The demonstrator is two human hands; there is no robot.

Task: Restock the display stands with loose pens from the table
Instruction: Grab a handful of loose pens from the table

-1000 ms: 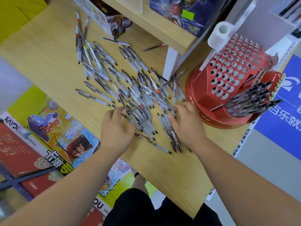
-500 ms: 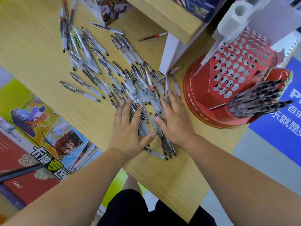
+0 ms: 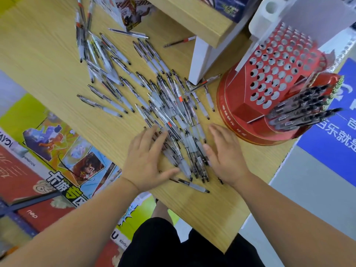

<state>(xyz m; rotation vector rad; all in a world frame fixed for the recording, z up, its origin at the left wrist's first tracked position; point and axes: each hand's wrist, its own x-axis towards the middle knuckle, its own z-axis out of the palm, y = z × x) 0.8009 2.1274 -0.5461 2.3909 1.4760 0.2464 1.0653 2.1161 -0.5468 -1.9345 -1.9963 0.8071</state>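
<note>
My left hand (image 3: 146, 160) lies flat on the near end of the pens (image 3: 173, 112), fingers straight and spread, thumb out along the table (image 3: 48, 58). My right hand (image 3: 225, 157) is released too, with fingers straight and together and its inner side touching the pile's right flank. Neither hand grasps anything.

The pens sprawl loose from the table's far-left part toward its near edge, thickest between my hands. I cannot tell how many sit under the left palm, and the far ones are smeared by blur. 1 stray pen (image 3: 194, 186) lies crosswise by the near edge, just beside the left thumb.

The red stand (image 3: 248, 110) sits at the right edge, its holed face toward me, with dark pens (image 3: 300, 110) jutting from its right side. A shelf (image 3: 192, 18) hides the table's far edge, and the stand's top is cut off.
</note>
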